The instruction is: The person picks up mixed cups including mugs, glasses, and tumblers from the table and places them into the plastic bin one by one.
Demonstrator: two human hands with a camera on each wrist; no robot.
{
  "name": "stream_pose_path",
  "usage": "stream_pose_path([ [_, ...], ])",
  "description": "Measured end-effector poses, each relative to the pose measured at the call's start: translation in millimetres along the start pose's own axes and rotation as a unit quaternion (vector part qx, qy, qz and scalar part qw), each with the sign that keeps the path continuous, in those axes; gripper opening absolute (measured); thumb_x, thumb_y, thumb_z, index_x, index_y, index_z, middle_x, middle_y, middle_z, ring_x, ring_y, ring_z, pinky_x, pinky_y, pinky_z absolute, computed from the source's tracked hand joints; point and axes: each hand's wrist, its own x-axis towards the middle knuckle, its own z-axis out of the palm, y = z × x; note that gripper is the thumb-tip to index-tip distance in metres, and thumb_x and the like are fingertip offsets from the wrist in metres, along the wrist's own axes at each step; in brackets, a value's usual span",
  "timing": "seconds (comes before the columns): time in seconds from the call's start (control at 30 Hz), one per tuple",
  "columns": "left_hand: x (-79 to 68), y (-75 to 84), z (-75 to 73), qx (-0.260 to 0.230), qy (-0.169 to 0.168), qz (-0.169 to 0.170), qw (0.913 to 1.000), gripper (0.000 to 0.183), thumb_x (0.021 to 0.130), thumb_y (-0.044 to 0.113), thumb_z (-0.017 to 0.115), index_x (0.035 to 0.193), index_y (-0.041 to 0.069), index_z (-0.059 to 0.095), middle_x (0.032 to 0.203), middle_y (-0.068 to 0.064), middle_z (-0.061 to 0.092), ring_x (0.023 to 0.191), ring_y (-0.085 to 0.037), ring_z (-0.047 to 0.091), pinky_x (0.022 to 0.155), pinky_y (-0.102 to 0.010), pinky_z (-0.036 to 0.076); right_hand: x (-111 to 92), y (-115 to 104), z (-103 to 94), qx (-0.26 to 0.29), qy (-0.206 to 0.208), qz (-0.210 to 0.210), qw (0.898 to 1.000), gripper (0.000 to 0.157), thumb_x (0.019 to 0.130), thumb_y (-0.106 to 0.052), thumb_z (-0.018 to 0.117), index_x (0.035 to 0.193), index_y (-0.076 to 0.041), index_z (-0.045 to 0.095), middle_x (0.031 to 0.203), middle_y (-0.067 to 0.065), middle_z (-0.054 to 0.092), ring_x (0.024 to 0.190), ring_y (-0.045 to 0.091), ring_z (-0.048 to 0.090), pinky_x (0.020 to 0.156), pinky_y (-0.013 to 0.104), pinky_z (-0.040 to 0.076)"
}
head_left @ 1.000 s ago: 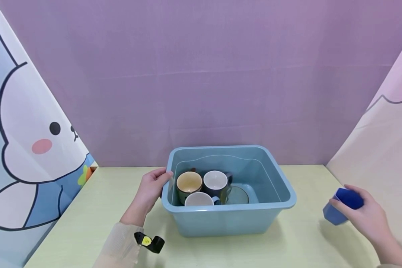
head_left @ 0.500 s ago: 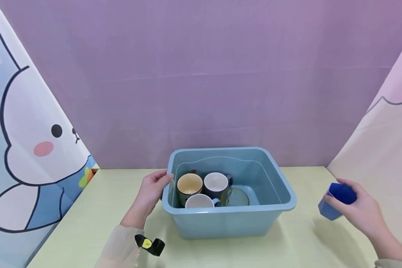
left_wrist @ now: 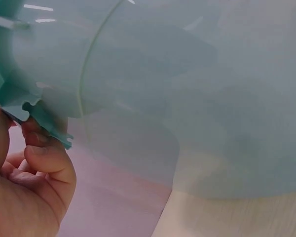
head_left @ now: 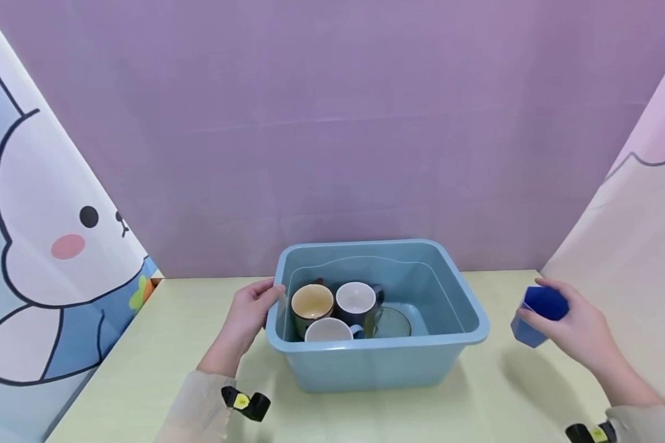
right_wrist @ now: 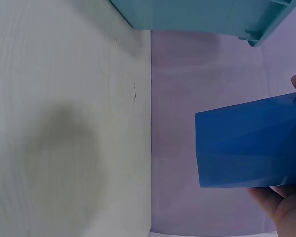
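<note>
My left hand (head_left: pixel 247 315) grips the left rim of a light blue plastic tub (head_left: pixel 366 366), thumb on top and fingers under the edge, as the left wrist view also shows. To the right of the tub, my right hand (head_left: pixel 583 326) holds a blue faceted cup (head_left: pixel 526 329) above the table, its mouth tilted up. In the right wrist view the cup (right_wrist: pixel 246 145) is apart from the tub. Inside the tub stand a cream-lined mug (head_left: pixel 313 300), a dark mug with white inside (head_left: pixel 356 298) and a white-lined mug (head_left: pixel 329 330). A greenish clear glass piece (head_left: pixel 392 323) lies beside them.
The tub stands on a pale yellow-green table (head_left: pixel 161 344), near its back edge. A purple cloth (head_left: pixel 332 123) hangs behind. Printed cloths flank both sides, a cartoon one (head_left: pixel 50 246) at the left and a pale one (head_left: pixel 643 258) at the right.
My right hand has moved left and farther back with the blue cup, bringing it closer to the tub. My left hand has stayed on the rim, and the mugs have not moved.
</note>
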Motion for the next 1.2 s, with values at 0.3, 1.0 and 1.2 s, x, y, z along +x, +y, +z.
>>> stream_pose_path([
  [0.3, -2.1, -2.1, -4.6, 0.005, 0.004, 0.004, 1.0, 0.044, 0.096, 0.031, 0.052, 0.133, 0.007, 0.053, 0.123, -0.018, 0.061, 0.095, -0.019, 0.064, 0.081, -0.035, 0.055, 15, -23, -3.4, -0.002, -0.014, -0.045, 0.999, 0.069, 0.081, -0.035, 0.072, 0.135, -0.004, 0.044, 0.107, 0.034, 0.057, 0.084, 0.041, 0.058, 0.054, 0.033, 0.042],
  [1.0, -0.6, -1.1, -2.7, -0.001, -0.007, 0.002, 1.0, 0.044, 0.095, 0.033, 0.054, 0.131, 0.008, 0.055, 0.12, -0.018, 0.062, 0.087, -0.018, 0.062, 0.074, -0.031, 0.055, 21, -51, -4.9, 0.027, -0.037, -0.056, 0.997, 0.068, 0.083, -0.035, 0.07, 0.137, -0.008, 0.041, 0.115, 0.031, 0.055, 0.091, 0.043, 0.057, 0.056, 0.033, 0.045],
  [1.2, -0.7, -1.2, -1.5, -0.004, -0.007, 0.002, 1.0, 0.043, 0.095, 0.032, 0.054, 0.13, 0.008, 0.055, 0.119, -0.017, 0.062, 0.089, -0.021, 0.063, 0.074, -0.031, 0.055, 24, -63, -6.6, 0.032, -0.029, -0.073, 0.996, 0.066, 0.081, -0.034, 0.072, 0.136, -0.01, 0.044, 0.114, 0.028, 0.056, 0.089, 0.04, 0.058, 0.054, 0.03, 0.046],
])
